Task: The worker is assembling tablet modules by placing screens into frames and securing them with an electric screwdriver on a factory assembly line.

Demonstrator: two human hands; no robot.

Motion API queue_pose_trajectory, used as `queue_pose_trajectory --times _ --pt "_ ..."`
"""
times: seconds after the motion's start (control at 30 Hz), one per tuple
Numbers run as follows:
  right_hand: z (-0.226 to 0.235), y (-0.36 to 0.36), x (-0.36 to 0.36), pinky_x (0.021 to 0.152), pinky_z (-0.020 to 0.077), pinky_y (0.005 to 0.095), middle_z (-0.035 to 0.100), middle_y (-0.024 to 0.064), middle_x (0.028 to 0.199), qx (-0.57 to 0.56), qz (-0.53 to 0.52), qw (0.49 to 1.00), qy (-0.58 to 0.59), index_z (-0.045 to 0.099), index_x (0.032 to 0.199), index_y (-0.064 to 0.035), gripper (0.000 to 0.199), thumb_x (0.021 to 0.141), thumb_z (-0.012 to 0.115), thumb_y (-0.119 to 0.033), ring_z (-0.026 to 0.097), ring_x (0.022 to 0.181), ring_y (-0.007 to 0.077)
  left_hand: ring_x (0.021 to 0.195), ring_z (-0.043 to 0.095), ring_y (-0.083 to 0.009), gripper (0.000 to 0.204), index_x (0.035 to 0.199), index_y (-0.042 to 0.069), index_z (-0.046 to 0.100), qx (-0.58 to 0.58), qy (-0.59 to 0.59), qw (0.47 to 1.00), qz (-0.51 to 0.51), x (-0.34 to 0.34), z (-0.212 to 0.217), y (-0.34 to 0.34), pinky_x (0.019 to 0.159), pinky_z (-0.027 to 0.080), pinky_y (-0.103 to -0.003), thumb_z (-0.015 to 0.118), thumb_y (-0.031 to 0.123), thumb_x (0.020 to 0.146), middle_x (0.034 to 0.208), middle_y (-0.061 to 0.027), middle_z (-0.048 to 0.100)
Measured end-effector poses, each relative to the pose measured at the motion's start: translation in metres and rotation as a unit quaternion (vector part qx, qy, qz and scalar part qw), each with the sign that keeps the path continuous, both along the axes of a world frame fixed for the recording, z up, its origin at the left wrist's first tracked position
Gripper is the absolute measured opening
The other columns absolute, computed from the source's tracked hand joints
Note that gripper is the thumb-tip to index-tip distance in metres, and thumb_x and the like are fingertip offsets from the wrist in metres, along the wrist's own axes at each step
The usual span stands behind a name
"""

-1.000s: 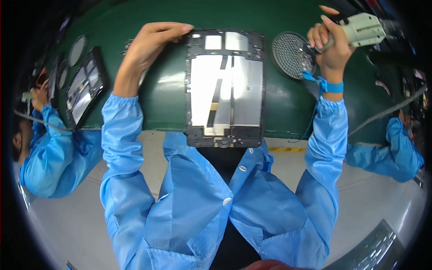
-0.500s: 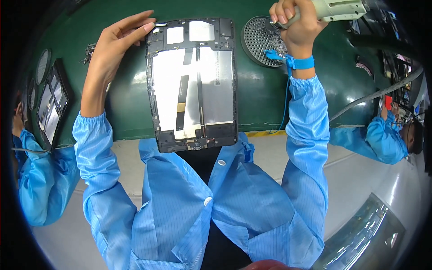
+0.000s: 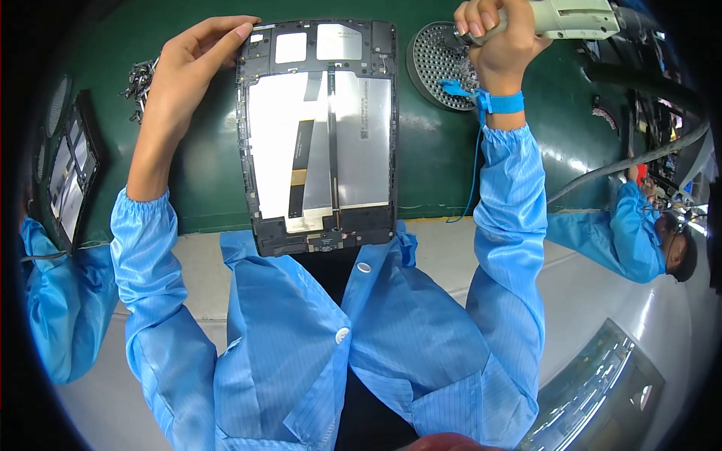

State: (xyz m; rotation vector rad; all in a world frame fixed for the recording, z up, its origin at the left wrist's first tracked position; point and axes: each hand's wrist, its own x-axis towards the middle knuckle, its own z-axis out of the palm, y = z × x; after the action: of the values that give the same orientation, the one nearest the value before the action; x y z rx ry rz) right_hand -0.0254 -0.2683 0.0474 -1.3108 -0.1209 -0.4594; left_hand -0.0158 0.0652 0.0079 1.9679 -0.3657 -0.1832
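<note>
Opened tablet chassis point(image 3: 320, 135) lies flat at centre of green table point(image 3: 203, 188), near end overhanging the edge. Left hand point(image 3: 188, 64), grip spread, fingertips touching chassis far-left corner. Right hand point(image 3: 500, 41), grip closed around electric screwdriver point(image 3: 568, 16), over round perforated screw tray point(image 3: 440, 64) far right.

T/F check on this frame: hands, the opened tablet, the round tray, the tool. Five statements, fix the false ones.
1. The left hand touches the opened tablet's top left corner. True.
2. The right hand is empty. False: it grips a pale electric screwdriver.
3. The round perforated tray lies right of the tablet. True.
4. The tablet lies on a white mat. False: the mat is green.
5. The right wrist is bare. False: it wears a blue wrist strap.
</note>
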Motion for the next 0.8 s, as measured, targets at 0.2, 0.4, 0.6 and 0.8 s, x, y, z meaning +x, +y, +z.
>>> queue_pose_trajectory --times 0.2,0.4,0.6,0.8 --pt "0.0004 0.0014 -0.0009 0.039 0.0378 0.0280 0.037 -0.0019 0.053 0.006 -0.015 1.000 0.006 0.061 0.104 -0.0017 0.016 0.099 0.058 -0.017 0.036 0.038 0.0106 0.093 0.062 -0.0087 0.030 0.122 0.006 0.072 0.005 -0.010 1.000 -0.005 0.0010 -0.0009 0.0013 0.085 0.047 -0.023 0.065 0.025 0.099 0.107 -0.0032 0.074" --pt "0.0017 0.0030 -0.0022 0.039 0.0376 0.0278 0.037 -0.0019 0.053 0.006 -0.010 1.000 0.001 0.061 0.106 -0.0014 0.016 0.100 0.057 -0.016 0.036 0.038 0.0103 0.087 0.057 -0.0091 0.031 0.122 0.007 0.073 0.013 -0.018 1.000 -0.006 0.0023 -0.0052 0.0028 0.082 0.045 -0.023 0.065 0.027 0.099 0.103 -0.0017 0.072" --pt "0.0033 0.0061 -0.0036 0.039 0.0377 0.0274 0.037 -0.0020 0.054 -0.003 -0.020 1.000 0.000 0.061 0.105 -0.0012 0.016 0.100 0.056 -0.016 0.037 0.038 0.0097 0.082 0.052 -0.0091 0.032 0.122 0.008 0.073 0.007 -0.008 1.000 -0.011 0.0026 -0.0054 0.0034 0.079 0.042 -0.022 0.065 0.028 0.099 0.101 -0.0005 0.071" --pt "0.0014 0.0020 -0.0020 0.039 0.0377 0.0273 0.038 -0.0017 0.054 0.005 -0.020 1.000 0.000 0.061 0.104 -0.0011 0.016 0.100 0.056 -0.016 0.037 0.039 0.0098 0.084 0.053 -0.0090 0.032 0.122 0.008 0.073 0.033 -0.006 0.999 -0.012 0.0026 -0.0070 0.0059 0.080 0.042 -0.023 0.065 0.028 0.099 0.102 -0.0007 0.071"
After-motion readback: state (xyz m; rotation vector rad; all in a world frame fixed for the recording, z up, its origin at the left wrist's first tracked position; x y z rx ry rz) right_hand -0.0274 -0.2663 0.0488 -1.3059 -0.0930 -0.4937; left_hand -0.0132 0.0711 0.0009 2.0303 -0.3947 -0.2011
